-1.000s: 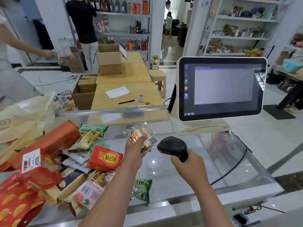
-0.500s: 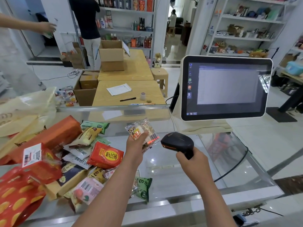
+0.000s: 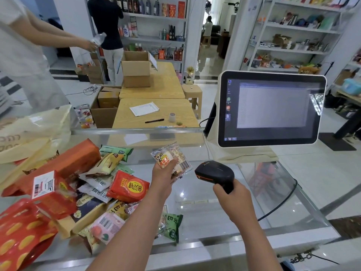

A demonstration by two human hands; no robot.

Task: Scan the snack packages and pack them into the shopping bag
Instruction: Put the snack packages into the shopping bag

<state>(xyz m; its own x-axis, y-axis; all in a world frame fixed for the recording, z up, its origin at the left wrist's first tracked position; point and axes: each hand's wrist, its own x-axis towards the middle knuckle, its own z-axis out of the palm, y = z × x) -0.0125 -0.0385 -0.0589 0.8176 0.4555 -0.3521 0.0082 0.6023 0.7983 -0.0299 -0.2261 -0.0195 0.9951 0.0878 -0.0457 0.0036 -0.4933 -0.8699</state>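
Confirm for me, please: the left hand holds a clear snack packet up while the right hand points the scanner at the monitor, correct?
Not quite. In the head view the scanner, gripped by the right hand, points at the packet held up by the left hand, not at the monitor.

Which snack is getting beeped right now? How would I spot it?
Find the big white screen on the glass counter. Just left of the black scanner, the left hand holds up a small clear packet. Unlike the piled snacks, it is see-through and off the counter.
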